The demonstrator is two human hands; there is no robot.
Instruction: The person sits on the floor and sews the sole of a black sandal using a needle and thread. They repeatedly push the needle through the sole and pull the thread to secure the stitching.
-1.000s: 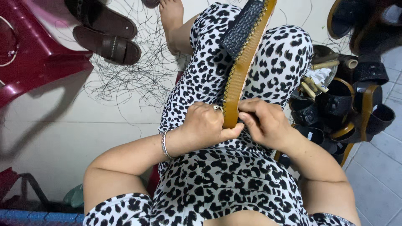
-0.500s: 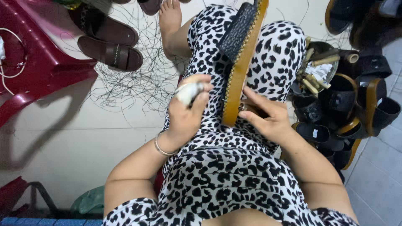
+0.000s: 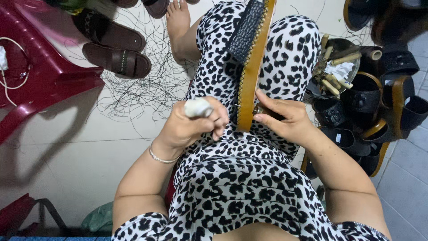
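The sandal (image 3: 250, 67) stands on edge between the knees, stitching already visible along its tan sole rim; the left hand (image 3: 191, 127) is closed, its thumb wrapped; the right hand (image 3: 283, 118) grips a metal tool against the sole; unfinished sandals (image 3: 379, 107) lie heaped nearby.

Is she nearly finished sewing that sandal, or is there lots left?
Done: a row of stitches shows along the tan edge of the sandal clamped between the knees. In hand: the right hand presses a tool against the sole's near end, and the left hand, thumb wrapped in white, is raised beside it. Left: a pile of black sandals waits nearby; whether they are finished is unclear.
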